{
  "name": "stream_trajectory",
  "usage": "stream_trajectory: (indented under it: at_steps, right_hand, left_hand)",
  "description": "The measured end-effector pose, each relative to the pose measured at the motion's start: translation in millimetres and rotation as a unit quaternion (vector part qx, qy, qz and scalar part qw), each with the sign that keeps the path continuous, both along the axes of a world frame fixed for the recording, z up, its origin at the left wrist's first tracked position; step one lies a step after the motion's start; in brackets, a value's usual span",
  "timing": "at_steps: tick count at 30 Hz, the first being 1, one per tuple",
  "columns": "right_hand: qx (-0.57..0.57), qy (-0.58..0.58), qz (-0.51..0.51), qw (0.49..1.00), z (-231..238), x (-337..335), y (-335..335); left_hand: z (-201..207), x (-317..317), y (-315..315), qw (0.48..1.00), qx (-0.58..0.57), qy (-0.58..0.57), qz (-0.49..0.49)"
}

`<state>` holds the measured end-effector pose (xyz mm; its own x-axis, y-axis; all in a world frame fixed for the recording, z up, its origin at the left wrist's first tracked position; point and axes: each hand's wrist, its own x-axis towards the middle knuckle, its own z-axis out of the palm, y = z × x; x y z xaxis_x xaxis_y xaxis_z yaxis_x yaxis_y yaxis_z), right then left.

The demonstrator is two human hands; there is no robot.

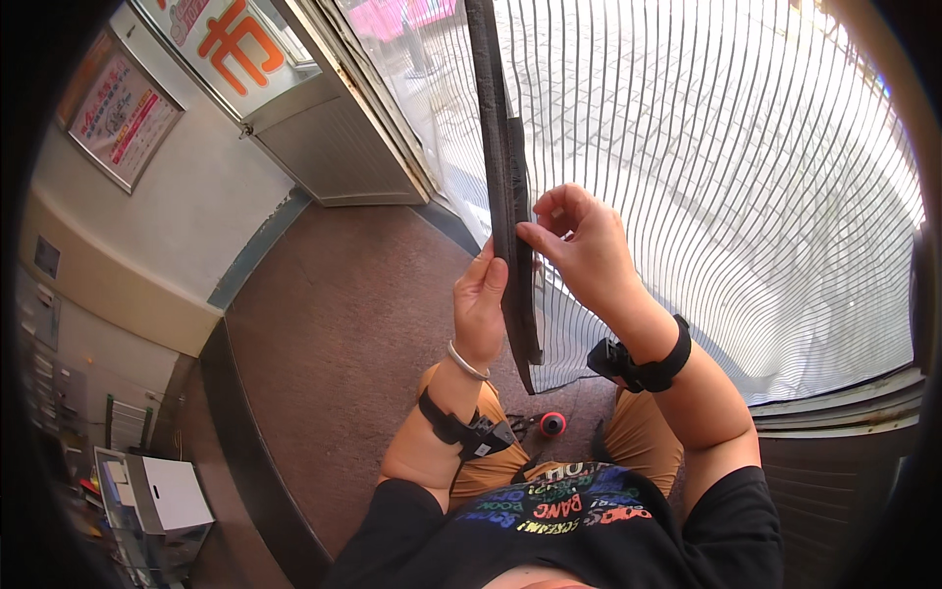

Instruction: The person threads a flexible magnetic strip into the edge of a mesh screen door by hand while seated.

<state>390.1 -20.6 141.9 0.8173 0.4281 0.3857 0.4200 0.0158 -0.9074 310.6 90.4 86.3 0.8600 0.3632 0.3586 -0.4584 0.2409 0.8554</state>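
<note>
A striped mesh door curtain [687, 187] hangs in front of me, with a dark edge strip [505, 196] running down its left side. My left hand [481, 304] pinches this strip near its lower part, thumb on the near face. Slightly higher, on the strip's right side, my right hand [584, 245] has its fingers curled, with the thumb tip against the strip's edge. Whatever those fingertips hold is too small to make out. Between my legs, a round red-and-black object [552, 424] rests low down, beside a dark item I cannot identify.
An open door [334, 147] with a light lower panel stands at the far left. A framed poster [123, 108] hangs on the wall. At lower left, a white box [179, 493] sits by cluttered shelves. Brown floor [324, 294] lies left of me; paving shows through the mesh.
</note>
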Motion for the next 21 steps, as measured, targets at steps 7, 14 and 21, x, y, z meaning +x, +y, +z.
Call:
stream_trajectory:
  at_steps: [7,14,21]
  right_hand:
    - [0.046,0.169,0.146,0.974,-9,13,-4]
    - [0.108,0.14,0.084,0.981,-24,5,-4]
    - [0.129,0.156,0.11,0.973,-26,9,-9]
  left_hand:
    - [-4,3,9,0.993,-0.063,0.027,-0.098]
    - [-3,0,10,0.983,-0.079,0.078,-0.144]
    - [-1,4,9,0.978,-0.097,0.066,-0.172]
